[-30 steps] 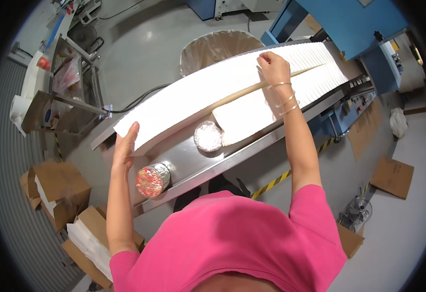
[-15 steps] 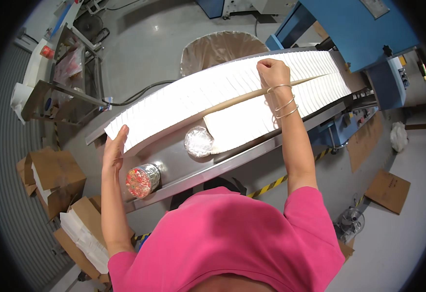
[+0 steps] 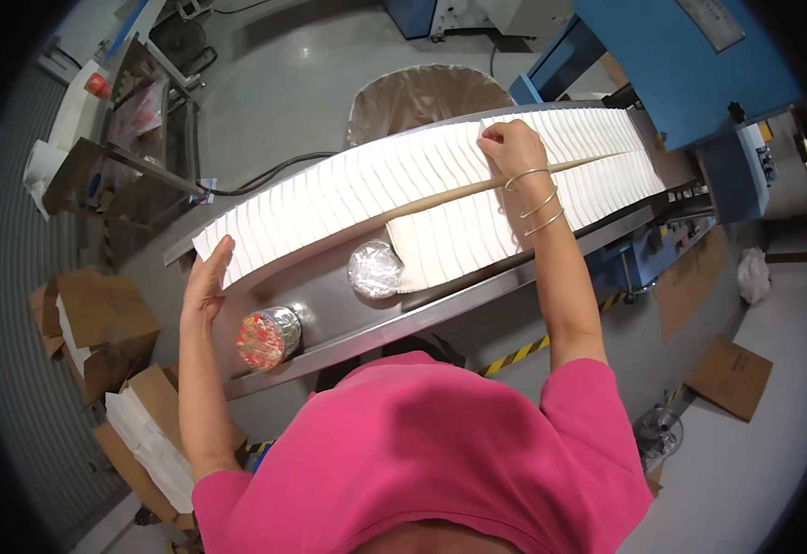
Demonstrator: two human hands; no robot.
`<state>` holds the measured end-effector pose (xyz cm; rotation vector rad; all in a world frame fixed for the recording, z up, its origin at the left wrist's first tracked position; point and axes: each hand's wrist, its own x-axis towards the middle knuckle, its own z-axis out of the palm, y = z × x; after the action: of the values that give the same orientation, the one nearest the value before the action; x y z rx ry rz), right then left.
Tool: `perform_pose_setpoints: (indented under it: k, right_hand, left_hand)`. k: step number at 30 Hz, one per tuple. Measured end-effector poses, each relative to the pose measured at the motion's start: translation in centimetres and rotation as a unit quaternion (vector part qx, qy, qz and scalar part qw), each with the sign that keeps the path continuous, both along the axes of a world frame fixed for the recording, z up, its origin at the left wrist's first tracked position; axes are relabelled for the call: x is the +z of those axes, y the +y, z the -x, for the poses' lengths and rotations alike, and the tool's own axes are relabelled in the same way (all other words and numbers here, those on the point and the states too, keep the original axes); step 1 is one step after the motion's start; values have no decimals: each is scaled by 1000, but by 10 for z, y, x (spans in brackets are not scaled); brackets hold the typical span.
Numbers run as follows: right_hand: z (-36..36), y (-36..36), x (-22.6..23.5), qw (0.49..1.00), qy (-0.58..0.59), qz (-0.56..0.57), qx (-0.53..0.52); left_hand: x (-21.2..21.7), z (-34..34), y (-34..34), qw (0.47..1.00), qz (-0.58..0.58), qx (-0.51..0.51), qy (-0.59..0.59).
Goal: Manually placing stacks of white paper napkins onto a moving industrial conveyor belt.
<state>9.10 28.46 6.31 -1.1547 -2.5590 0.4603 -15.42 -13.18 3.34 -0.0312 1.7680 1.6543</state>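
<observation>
Two long rows of thin white folded papers stand on edge side by side in a metal trough. At the left end of the far row (image 3: 329,201), my left hand (image 3: 206,284) closes on the end papers, its thumb over the top and its other fingers partly hidden. My right hand (image 3: 514,148), with bangles at the wrist, is pinched at the top of the far row, where a paper edge sticks up slightly. The shorter near row (image 3: 459,238) ends against a round, clear-wrapped roll (image 3: 375,269). A red-patterned wrapped cylinder (image 3: 269,338) stands apart in the metal trough (image 3: 325,268).
A blue machine (image 3: 689,65) adjoins the trough's right end. Beyond the trough stands a plastic-lined bin (image 3: 422,97). At left are a metal rack (image 3: 136,166) and opened cardboard boxes (image 3: 108,323). A flattened carton (image 3: 731,377) lies on the floor at right.
My right hand has shifted slightly left and down along the far row, and a paper edge now shows raised beside its fingertips. My left hand stays at the row's end.
</observation>
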Motion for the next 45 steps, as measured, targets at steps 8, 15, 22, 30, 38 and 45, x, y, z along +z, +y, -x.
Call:
perform_pose_setpoints:
  k: [8, 15, 22, 30, 38, 45]
  right_hand:
    - [11, -22, 5, 980, -119, -148, 65]
    - [14, -26, -23, 967, -106, -213, 91]
    - [66, -126, -22, 987, -16, -144, 75]
    - [80, -133, 0, 980, -65, 182, 35]
    - [93, -128, 13, 941, -107, 304, 100]
    - [101, -160, 16, 913, -19, 327, 242]
  left_hand:
    - [0, 9, -4, 998, -18, -53, 29]
    - [-1, 12, -5, 997, -36, -64, 37]
    - [-12, 57, -97, 998, 23, -46, 31]
    - [-13, 74, -135, 999, 4, -42, 24]
    - [2, 65, -100, 995, -57, -87, 9]
    - [-11, 55, -97, 995, -73, -58, 45]
